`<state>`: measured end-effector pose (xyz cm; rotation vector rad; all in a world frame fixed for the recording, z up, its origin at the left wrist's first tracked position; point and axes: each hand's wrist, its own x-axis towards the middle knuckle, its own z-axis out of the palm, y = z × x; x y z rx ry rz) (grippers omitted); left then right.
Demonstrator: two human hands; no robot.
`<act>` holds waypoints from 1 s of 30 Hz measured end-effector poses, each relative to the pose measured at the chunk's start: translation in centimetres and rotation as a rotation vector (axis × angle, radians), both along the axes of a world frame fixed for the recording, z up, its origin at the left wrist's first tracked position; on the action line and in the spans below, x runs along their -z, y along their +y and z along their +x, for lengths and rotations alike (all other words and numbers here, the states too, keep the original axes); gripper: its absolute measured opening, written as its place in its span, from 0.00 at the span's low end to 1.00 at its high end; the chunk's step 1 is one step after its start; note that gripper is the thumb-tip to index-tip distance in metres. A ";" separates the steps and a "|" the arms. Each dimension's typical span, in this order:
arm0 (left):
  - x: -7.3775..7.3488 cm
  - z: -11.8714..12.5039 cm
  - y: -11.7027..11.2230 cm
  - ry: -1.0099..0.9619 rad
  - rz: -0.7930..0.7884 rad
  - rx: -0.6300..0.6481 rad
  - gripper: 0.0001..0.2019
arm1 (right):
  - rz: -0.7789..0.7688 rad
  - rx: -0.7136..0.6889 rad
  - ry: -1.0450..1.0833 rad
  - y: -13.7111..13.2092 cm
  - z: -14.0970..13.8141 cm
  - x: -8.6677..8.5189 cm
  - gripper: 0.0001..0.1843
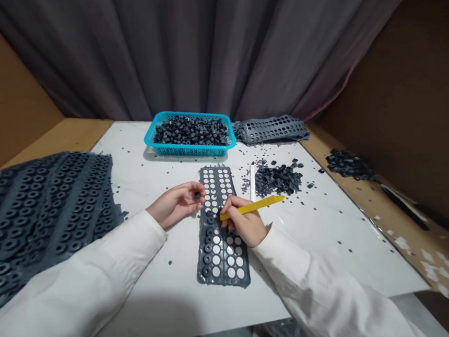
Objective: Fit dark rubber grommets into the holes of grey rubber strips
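White sleeves frame a rubber strip at centre. The right hand grips a yellow tool over it; the left hand pinches a black piece at eleven o'clock. Freeing pieces seems underway; next likely calls for releasing this one. Toward twelve: a blue basket.

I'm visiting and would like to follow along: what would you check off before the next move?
1. Left hand holding the small black piece: ok.
2. Right hand gripping the yellow handheld tool: ok.
3. Perforated dark rubber strip lying on the white tabletop: ok.
4. Tool tip touching the strip: cannot tell.
5. Strip free of ring pieces: not ok, several sit at its lower left.
6. Blue basket standing upright: ok.
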<state>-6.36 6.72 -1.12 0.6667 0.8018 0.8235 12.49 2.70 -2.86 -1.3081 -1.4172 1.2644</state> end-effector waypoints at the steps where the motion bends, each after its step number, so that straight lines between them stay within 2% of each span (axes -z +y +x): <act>1: 0.0 0.1 -0.1 0.044 0.010 0.014 0.10 | -0.001 -0.011 -0.022 -0.1 -0.1 0.1 0.08; 3: 0.2 0.3 -0.3 0.226 0.117 0.057 0.06 | 0.023 -0.029 -0.066 -0.1 -0.2 0.1 0.08; 4: 0.3 0.4 -0.5 0.355 0.238 0.092 0.05 | 0.038 -0.039 -0.090 -0.1 -0.2 0.1 0.08; 7: 0.5 0.4 -0.9 0.732 0.765 0.250 0.05 | 0.061 -0.071 -0.142 -0.1 -0.2 -0.1 0.09; 9: 0.5 0.3 -1.1 0.846 1.022 0.362 0.06 | 0.050 -0.086 -0.146 -0.1 -0.1 -0.2 0.09; 10: 0.5 0.2 -1.1 0.872 1.084 0.401 0.07 | 0.042 -0.087 -0.138 -0.1 -0.1 -0.2 0.09; 13: 0.6 -0.1 -0.9 0.903 1.133 0.457 0.09 | 0.018 -0.064 -0.081 -0.1 -0.1 -0.2 0.08; 17: 0.6 -0.2 -0.6 0.873 1.130 0.462 0.11 | 0.015 -0.031 -0.032 0.0 -0.3 -0.2 0.07; 21: 0.4 0.0 -0.6 0.849 1.157 0.470 0.10 | 0.036 -0.059 -0.119 0.0 -0.4 -0.3 0.08; 27: 0.0 0.4 -0.6 0.898 1.263 0.564 0.08 | 0.079 -0.068 -0.227 -0.1 -0.4 -0.6 0.09; 30: 0.5 0.4 -0.6 0.909 1.274 0.518 0.10 | 0.092 -0.073 -0.234 0.0 -0.4 -0.5 0.10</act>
